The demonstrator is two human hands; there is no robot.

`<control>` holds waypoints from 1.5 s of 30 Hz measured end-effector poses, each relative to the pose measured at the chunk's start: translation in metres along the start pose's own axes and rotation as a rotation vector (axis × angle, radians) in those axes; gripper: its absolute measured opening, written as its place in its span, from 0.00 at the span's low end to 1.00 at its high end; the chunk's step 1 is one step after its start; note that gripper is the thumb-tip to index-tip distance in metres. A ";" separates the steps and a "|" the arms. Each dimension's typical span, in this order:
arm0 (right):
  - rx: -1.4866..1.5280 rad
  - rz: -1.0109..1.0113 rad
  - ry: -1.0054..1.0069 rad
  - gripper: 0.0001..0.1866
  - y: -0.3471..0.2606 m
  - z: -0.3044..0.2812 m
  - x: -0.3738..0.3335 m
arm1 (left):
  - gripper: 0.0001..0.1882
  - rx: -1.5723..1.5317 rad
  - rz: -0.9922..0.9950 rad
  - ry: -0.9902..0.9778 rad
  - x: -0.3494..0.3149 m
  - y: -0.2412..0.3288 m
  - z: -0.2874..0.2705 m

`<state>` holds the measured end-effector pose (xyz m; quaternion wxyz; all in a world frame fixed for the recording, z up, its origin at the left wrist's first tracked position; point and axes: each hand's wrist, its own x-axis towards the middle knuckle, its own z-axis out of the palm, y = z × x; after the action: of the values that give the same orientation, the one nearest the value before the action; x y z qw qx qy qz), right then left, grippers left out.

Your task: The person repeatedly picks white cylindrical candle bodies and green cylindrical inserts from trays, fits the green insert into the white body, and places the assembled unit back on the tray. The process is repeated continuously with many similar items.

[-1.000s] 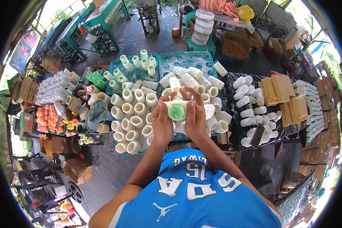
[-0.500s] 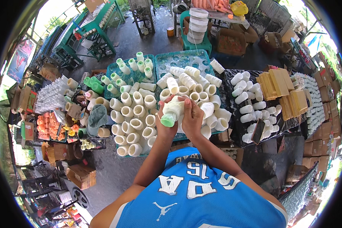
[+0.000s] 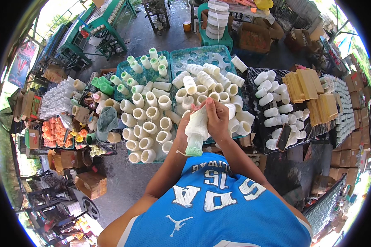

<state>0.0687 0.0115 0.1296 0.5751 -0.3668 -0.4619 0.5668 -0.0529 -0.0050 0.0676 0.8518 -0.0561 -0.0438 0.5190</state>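
Close in front of my chest I hold a pale green cylinder in a wrinkled white sleeve (image 3: pixel 197 127), its green end tilted toward me. My left hand (image 3: pixel 184 126) is closed around its left side. My right hand (image 3: pixel 219 120) grips the right side, with the thumb laid along the far end. A thin white strand hangs off near the green end. Just beyond my hands lie several white hollow cylinders (image 3: pixel 206 80) heaped on a teal tray (image 3: pixel 181 61). Nearer on the left, open-ended cream cups (image 3: pixel 151 112) stand packed together.
Green-topped white cylinders (image 3: pixel 136 67) stand at the back left on another teal tray. To the right, white pieces (image 3: pixel 272 111), a dark phone-like slab (image 3: pixel 283 138) and stacked yellow-brown blocks (image 3: pixel 303 86) cover a black sheet. A green chair (image 3: pixel 224 40) bears stacked white discs.
My hands have drawn the sleeved cylinder slightly nearer and turned it, so its green end points more toward me. The sleeve looks longer and straighter. The view has shifted slightly.
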 end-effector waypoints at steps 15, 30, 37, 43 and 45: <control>0.002 -0.016 -0.041 0.24 0.021 0.001 0.011 | 0.30 1.107 0.473 0.131 0.000 -0.007 0.051; -0.440 -0.386 0.062 0.24 -0.013 0.013 0.000 | 0.32 0.932 0.607 0.086 -0.010 -0.018 0.071; -0.440 -0.352 0.013 0.27 -0.009 0.012 -0.010 | 0.32 0.927 0.602 0.148 -0.016 -0.007 0.057; 0.043 -0.164 -0.235 0.41 -0.001 0.019 -0.021 | 0.45 0.625 0.380 -0.141 -0.011 -0.009 0.087; 0.156 -0.074 -0.361 0.46 -0.022 0.020 -0.024 | 0.47 0.775 0.400 -0.200 -0.016 -0.011 0.110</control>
<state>0.0586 -0.0163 0.1534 0.5302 -0.1964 -0.5252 0.6360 -0.0655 -0.0189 0.1781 0.6844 0.3104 0.0833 0.6545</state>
